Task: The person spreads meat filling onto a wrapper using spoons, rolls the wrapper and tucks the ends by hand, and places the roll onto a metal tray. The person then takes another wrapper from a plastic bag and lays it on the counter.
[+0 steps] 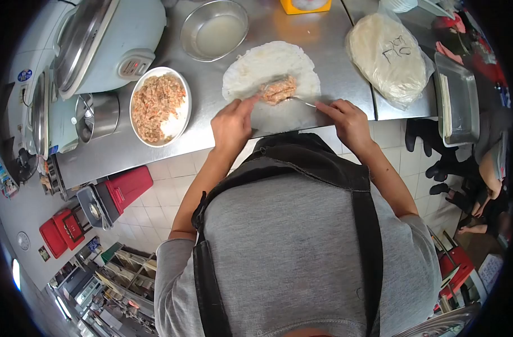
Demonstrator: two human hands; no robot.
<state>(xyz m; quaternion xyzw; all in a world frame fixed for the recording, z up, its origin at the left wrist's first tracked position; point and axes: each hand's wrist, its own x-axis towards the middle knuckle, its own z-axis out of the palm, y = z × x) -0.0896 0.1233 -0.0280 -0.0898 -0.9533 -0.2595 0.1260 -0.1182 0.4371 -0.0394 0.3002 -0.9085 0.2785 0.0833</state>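
Note:
A thin round white wrapper (267, 63) lies on the steel counter, with a mound of orange-brown filling (278, 90) on its lower middle. My left hand (234, 124) is at the wrapper's lower left, its index finger stretched to the filling's left end. In my right hand (349, 121), closed at the wrapper's right, is a thin metal utensil (302, 101) whose tip touches the filling. A white oval bowl (188, 106) of the same filling stands to the left. Behind the wrapper is a metal bowl (214, 31) of cloudy liquid.
A large rice cooker (113, 50) and a metal pot (105, 115) stand at the left. On the right are a bag of stacked wrappers (388, 59) and a metal tray (459, 101). Other people's arms (481, 205) show at the far right.

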